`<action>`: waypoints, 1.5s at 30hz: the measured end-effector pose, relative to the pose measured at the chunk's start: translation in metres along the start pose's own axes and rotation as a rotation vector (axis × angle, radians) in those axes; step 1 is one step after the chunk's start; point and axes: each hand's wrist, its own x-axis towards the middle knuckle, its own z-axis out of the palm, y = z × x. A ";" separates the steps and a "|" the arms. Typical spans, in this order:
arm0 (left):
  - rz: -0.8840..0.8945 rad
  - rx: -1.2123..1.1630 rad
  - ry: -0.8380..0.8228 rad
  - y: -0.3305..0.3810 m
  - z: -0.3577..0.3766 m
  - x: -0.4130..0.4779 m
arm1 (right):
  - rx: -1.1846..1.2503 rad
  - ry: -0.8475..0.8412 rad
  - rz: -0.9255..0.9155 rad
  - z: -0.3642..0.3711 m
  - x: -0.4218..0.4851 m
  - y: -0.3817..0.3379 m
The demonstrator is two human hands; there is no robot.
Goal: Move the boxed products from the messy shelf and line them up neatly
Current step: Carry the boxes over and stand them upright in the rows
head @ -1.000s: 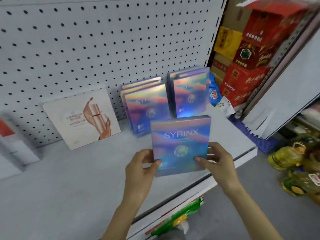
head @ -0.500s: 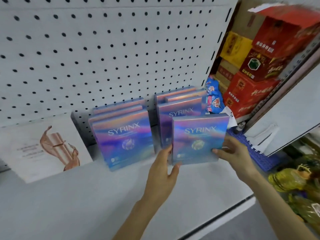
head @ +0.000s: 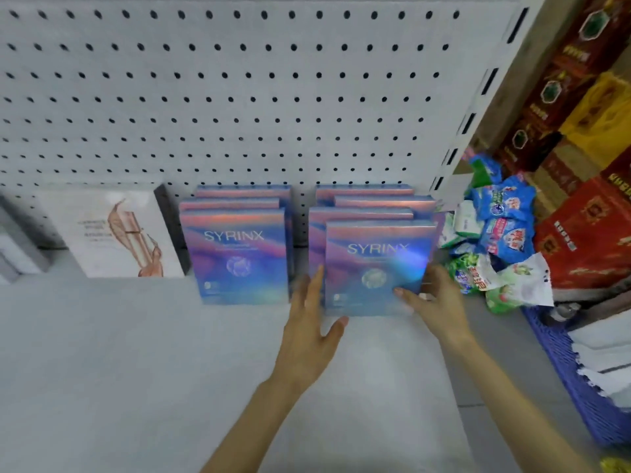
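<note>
Probably light, stiff and slick, the front box wants side-edge holds: your left hand presses flat, your right hand pinches it.

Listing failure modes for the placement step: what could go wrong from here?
1. The front box sits offset to the right of the second box behind it; if released like this, the row ends up crooked.
2. The right hand is close beside the snack packets; pulling out could drag them along.
</note>
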 end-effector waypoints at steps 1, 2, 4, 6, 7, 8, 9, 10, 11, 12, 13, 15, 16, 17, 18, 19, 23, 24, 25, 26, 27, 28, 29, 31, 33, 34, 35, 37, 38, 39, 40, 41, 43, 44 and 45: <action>0.016 0.026 0.012 0.001 0.001 -0.001 | 0.014 -0.013 -0.009 0.000 0.001 0.000; 0.035 0.052 0.024 0.001 0.002 -0.002 | 0.029 -0.028 -0.018 0.000 0.002 0.002; 0.051 0.096 0.038 0.002 0.002 -0.003 | 0.055 -0.045 -0.028 0.000 0.002 0.004; 0.072 0.161 0.046 0.003 0.003 -0.005 | 0.079 -0.053 -0.013 0.002 0.000 0.004; 0.082 0.198 0.049 0.003 0.004 -0.005 | 0.087 -0.057 -0.005 0.002 0.000 0.005; 0.084 0.233 0.050 0.003 0.005 -0.005 | 0.094 -0.063 -0.003 0.003 -0.001 0.007; 0.081 0.269 0.049 0.003 0.006 -0.005 | 0.099 -0.067 0.000 0.002 -0.001 0.009; 0.080 0.301 0.048 0.002 0.007 -0.004 | 0.093 -0.067 0.000 0.002 -0.002 0.010; 0.078 0.319 0.049 0.003 0.009 -0.004 | 0.080 -0.061 0.003 0.002 -0.003 0.011; 0.075 0.323 0.052 0.004 0.010 -0.004 | 0.066 -0.053 0.002 0.002 -0.003 0.011; 0.073 0.324 0.056 0.005 0.011 -0.004 | 0.058 -0.046 0.000 0.003 -0.004 0.011; 0.079 0.331 0.065 0.007 0.012 -0.004 | 0.050 -0.023 0.002 0.005 -0.006 0.009; 0.082 0.341 0.072 0.007 0.012 -0.006 | 0.055 0.000 0.007 0.006 -0.009 0.008; 0.079 0.346 0.079 0.008 0.010 -0.008 | 0.056 0.042 0.023 0.007 -0.013 0.007; 0.064 0.338 0.084 0.009 0.008 -0.011 | 0.051 0.099 0.037 0.007 -0.018 0.004; 0.036 0.305 0.083 0.012 0.004 -0.016 | 0.046 0.164 0.044 0.008 -0.025 0.000; -0.075 0.103 0.020 0.012 -0.033 -0.069 | 0.058 0.206 0.018 0.028 -0.075 -0.031; -0.110 0.034 0.032 0.009 -0.048 -0.089 | 0.047 0.143 0.018 0.040 -0.092 -0.041; -0.160 -0.043 0.064 0.005 -0.066 -0.112 | 0.033 0.070 0.009 0.054 -0.111 -0.051; -0.218 -0.118 0.113 0.000 -0.086 -0.136 | 0.024 -0.010 -0.010 0.071 -0.130 -0.061; -0.273 -0.175 0.175 -0.008 -0.107 -0.161 | 0.027 -0.102 -0.034 0.090 -0.151 -0.070; -0.322 -0.212 0.244 -0.017 -0.128 -0.185 | 0.039 -0.208 -0.058 0.110 -0.173 -0.081; -0.367 -0.241 0.319 -0.030 -0.149 -0.209 | 0.048 -0.319 -0.078 0.130 -0.195 -0.090; -0.451 -0.296 0.462 -0.058 -0.189 -0.255 | 0.039 -0.518 -0.115 0.175 -0.239 -0.106; -0.516 -0.288 0.540 -0.086 -0.227 -0.297 | 0.031 -0.659 -0.140 0.223 -0.281 -0.117; -0.534 -0.260 0.545 -0.100 -0.245 -0.317 | 0.032 -0.707 -0.134 0.248 -0.302 -0.121; -0.547 -0.232 0.538 -0.111 -0.264 -0.335 | 0.035 -0.745 -0.120 0.274 -0.322 -0.125; -0.558 -0.180 0.533 -0.132 -0.305 -0.369 | 0.027 -0.816 -0.110 0.327 -0.361 -0.132; -0.566 -0.158 0.543 -0.142 -0.325 -0.385 | 0.019 -0.859 -0.102 0.351 -0.379 -0.137; -0.583 -0.140 0.564 -0.152 -0.345 -0.401 | 0.015 -0.909 -0.092 0.374 -0.395 -0.145; -0.606 -0.130 0.595 -0.159 -0.365 -0.417 | 0.019 -0.956 -0.089 0.396 -0.411 -0.154; -0.630 -0.137 0.639 -0.165 -0.385 -0.433 | 0.028 -0.993 -0.095 0.417 -0.424 -0.164; -0.666 -0.158 0.734 -0.178 -0.418 -0.462 | 0.047 -1.035 -0.112 0.455 -0.447 -0.185; -0.688 -0.162 0.771 -0.185 -0.432 -0.475 | 0.050 -1.056 -0.113 0.473 -0.455 -0.195; -0.714 -0.168 0.803 -0.193 -0.444 -0.486 | 0.044 -1.080 -0.119 0.490 -0.463 -0.205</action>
